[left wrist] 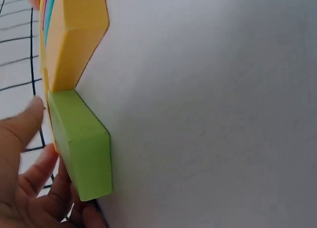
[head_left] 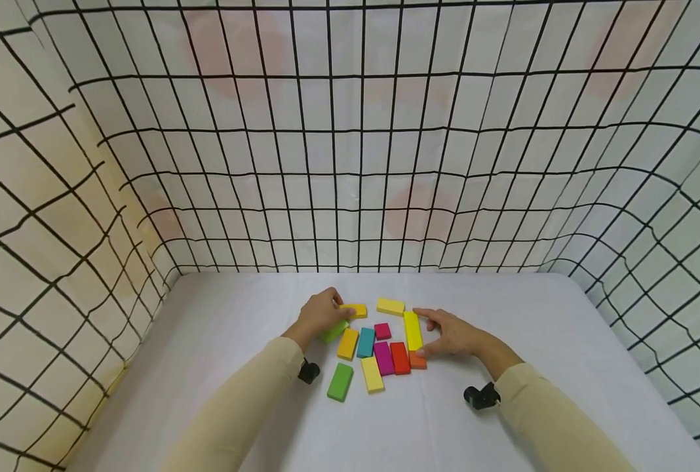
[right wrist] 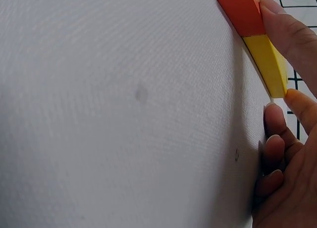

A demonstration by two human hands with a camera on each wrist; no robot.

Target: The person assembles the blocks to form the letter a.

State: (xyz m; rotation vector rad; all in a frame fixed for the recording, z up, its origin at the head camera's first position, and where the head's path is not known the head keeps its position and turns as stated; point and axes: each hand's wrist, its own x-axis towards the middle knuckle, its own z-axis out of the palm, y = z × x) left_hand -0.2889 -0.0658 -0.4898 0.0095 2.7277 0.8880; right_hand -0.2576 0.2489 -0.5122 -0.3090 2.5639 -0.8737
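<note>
My left hand pinches an orange-yellow block at the back left of a group of colored wooden blocks. A light green block lies just under that hand; in the left wrist view the green block partly hides the fingers. My right hand spans a long yellow block on the right side of the group. Its index finger touches the yellow block's far end, and its thumb rests on an orange block at the near end. The right wrist view shows the orange block meeting the yellow block.
Between the hands lie pale yellow, orange-yellow, teal, pink, magenta and red blocks. Nearer are a cream block and a green block. Black wire mesh surrounds the white table.
</note>
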